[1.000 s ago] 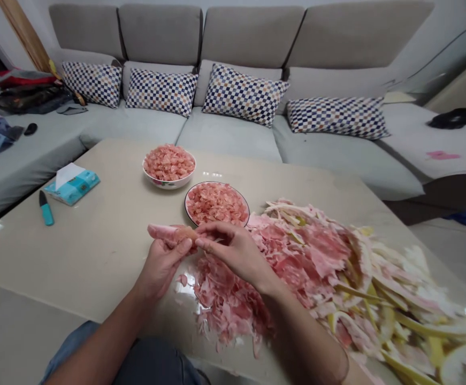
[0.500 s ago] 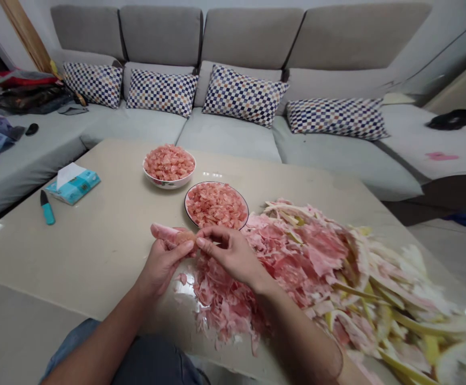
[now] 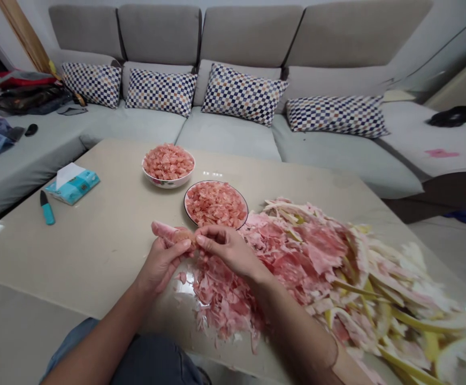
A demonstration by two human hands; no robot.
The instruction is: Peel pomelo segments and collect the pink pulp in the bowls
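Observation:
My left hand [image 3: 161, 262] is closed around a pink pomelo segment [image 3: 164, 230], whose tip sticks out to the left. My right hand [image 3: 227, 248] pinches the same segment at its right end, thumb and fingers pressed together on its skin. Both hands hover over the near side of the beige table [image 3: 96, 240], just above a heap of pink membrane scraps [image 3: 224, 299]. Behind the hands stands a plate of peeled pink flesh [image 3: 215, 203], and farther back a bowl of the same flesh [image 3: 169, 162].
A big pile of pink and yellow pomelo peel [image 3: 357, 278] covers the table's right half. A tissue pack [image 3: 72, 183] and a teal-handled knife [image 3: 46, 207] lie at the left. A grey sofa with checkered cushions [image 3: 241, 93] wraps around behind.
Both hands keep hold of the segment and have shifted only slightly; the right fingers have curled a little tighter on its end.

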